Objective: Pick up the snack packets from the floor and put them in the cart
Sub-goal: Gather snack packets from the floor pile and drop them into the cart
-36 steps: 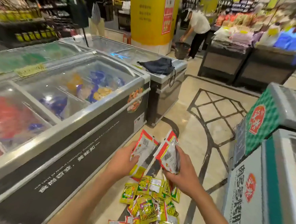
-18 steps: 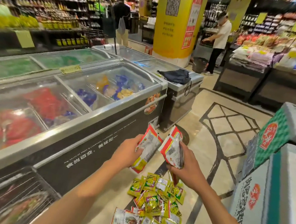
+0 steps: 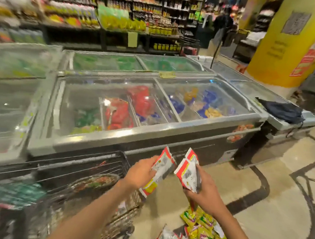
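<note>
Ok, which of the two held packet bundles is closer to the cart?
The left bundle, in the left grip: it hangs just beside the cart rim, while the right bundle in the right grip is nearer the floor pile.

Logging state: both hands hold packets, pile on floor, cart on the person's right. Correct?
No. The head view shows the cart on the person's left. The left hand and right hand do hold packets; the pile is on the floor.
</note>
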Demonstrator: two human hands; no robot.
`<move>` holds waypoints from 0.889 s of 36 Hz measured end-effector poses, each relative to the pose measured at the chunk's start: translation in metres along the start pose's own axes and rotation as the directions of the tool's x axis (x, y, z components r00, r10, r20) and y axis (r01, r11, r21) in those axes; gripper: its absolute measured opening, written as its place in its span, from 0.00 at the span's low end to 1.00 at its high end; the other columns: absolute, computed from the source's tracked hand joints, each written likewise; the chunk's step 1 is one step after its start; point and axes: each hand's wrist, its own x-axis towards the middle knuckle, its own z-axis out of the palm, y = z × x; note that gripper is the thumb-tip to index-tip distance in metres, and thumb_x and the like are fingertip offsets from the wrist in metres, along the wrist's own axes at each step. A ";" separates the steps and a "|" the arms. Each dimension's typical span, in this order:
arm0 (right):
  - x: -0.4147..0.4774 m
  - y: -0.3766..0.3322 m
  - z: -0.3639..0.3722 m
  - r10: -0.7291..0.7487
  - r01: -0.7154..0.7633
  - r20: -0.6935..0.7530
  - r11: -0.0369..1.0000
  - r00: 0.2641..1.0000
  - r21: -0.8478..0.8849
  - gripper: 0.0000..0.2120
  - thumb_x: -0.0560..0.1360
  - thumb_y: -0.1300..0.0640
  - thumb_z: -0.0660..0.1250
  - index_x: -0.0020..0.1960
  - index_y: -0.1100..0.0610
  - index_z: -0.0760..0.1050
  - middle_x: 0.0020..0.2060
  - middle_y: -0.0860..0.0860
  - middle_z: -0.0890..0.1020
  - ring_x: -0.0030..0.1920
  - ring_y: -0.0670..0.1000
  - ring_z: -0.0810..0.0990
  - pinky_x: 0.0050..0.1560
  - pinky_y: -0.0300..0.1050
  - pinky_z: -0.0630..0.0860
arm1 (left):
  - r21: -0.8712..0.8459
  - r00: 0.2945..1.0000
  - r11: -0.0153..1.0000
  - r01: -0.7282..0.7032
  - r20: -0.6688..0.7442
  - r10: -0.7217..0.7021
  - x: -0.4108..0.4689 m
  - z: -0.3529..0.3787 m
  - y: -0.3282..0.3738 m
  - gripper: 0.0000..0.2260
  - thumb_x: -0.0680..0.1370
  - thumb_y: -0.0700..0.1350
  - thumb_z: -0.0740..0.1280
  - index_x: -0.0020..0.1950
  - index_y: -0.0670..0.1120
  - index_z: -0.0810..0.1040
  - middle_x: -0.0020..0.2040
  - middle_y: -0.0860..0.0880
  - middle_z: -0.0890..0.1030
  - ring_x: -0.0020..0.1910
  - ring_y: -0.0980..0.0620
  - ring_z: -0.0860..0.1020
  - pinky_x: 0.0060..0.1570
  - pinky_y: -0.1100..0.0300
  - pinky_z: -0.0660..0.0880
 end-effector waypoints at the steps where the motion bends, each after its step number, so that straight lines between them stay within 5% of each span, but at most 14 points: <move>1: 0.011 -0.011 0.018 -0.007 0.007 0.042 1.000 0.999 0.000 0.46 0.64 0.45 0.74 0.75 0.45 0.52 0.63 0.47 0.70 0.63 0.45 0.67 0.62 0.43 0.66 | 0.002 0.999 0.999 0.037 -0.015 -0.037 -0.007 -0.013 -0.021 0.23 0.74 0.50 0.59 0.69 0.61 0.64 0.61 0.50 0.80 0.58 0.44 0.78 0.53 0.48 0.77; 8: 0.067 -0.084 0.138 -0.111 0.110 0.231 0.994 0.967 0.018 0.48 0.65 0.46 0.73 0.77 0.46 0.49 0.61 0.47 0.69 0.62 0.45 0.67 0.62 0.40 0.65 | -0.067 0.937 0.950 0.306 -0.154 -0.313 -0.061 -0.075 -0.153 0.19 0.75 0.47 0.62 0.66 0.60 0.71 0.56 0.50 0.83 0.54 0.45 0.80 0.48 0.52 0.77; 14: 0.089 -0.124 0.213 -0.161 0.173 0.358 0.985 0.920 -0.003 0.47 0.66 0.45 0.74 0.77 0.47 0.50 0.58 0.48 0.70 0.59 0.43 0.67 0.56 0.35 0.62 | -0.093 0.887 0.896 0.434 -0.132 -0.444 -0.103 -0.087 -0.228 0.18 0.76 0.48 0.61 0.65 0.58 0.70 0.51 0.48 0.84 0.50 0.44 0.81 0.45 0.50 0.77; 21: 0.105 -0.130 0.264 -0.098 0.139 0.494 0.989 0.864 -0.048 0.48 0.66 0.45 0.74 0.77 0.51 0.51 0.66 0.51 0.68 0.67 0.51 0.67 0.65 0.42 0.65 | -0.108 0.837 0.839 0.533 -0.082 -0.542 -0.122 -0.065 -0.269 0.21 0.76 0.46 0.61 0.68 0.59 0.67 0.51 0.50 0.83 0.48 0.47 0.81 0.41 0.51 0.78; 24: 0.113 -0.123 0.281 -0.037 0.082 0.525 0.995 0.850 -0.063 0.46 0.64 0.46 0.75 0.75 0.54 0.54 0.66 0.52 0.67 0.68 0.53 0.66 0.67 0.44 0.63 | -0.108 0.815 0.815 0.569 -0.057 -0.576 -0.120 -0.050 -0.277 0.20 0.78 0.45 0.62 0.69 0.55 0.68 0.42 0.52 0.80 0.40 0.51 0.79 0.35 0.55 0.73; 32: 0.131 -0.081 0.339 0.160 -0.037 0.640 0.979 0.752 -0.202 0.43 0.60 0.38 0.74 0.66 0.55 0.60 0.59 0.51 0.70 0.61 0.53 0.70 0.58 0.44 0.68 | -0.176 0.722 0.703 0.689 0.076 -0.688 -0.107 0.010 -0.301 0.20 0.80 0.45 0.62 0.72 0.54 0.66 0.40 0.55 0.77 0.31 0.58 0.74 0.28 0.62 0.73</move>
